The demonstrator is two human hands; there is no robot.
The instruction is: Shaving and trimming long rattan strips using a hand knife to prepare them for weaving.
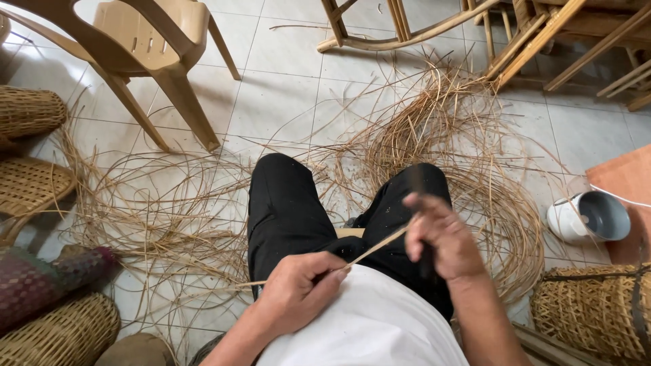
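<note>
- Pinching a thin cane strip (380,245), the left hand (298,288) is closed on its lower end with thumb and forefinger, just above the white shirt.
- The right hand (444,240) is closed round the strip's upper end; a dark, blurred object, perhaps a tool, runs through that fist, and what it is cannot be told.
- The strip spans the gap between both hands, above the lap in black trousers (291,210).
- It looks very light, springy and flexible, likely to bend rather than snap, with edges that may be sharp; gripping near each end, flat between finger pads, seems the surest hold.
- Loose cane strands (434,135) lie tangled on the tiled floor (285,88), so single pieces are hard to separate.
- Woven baskets (597,308) and a plastic chair (149,47) are cut off by the frame edges.
- The strip's far end is lost behind the right fingers.
</note>
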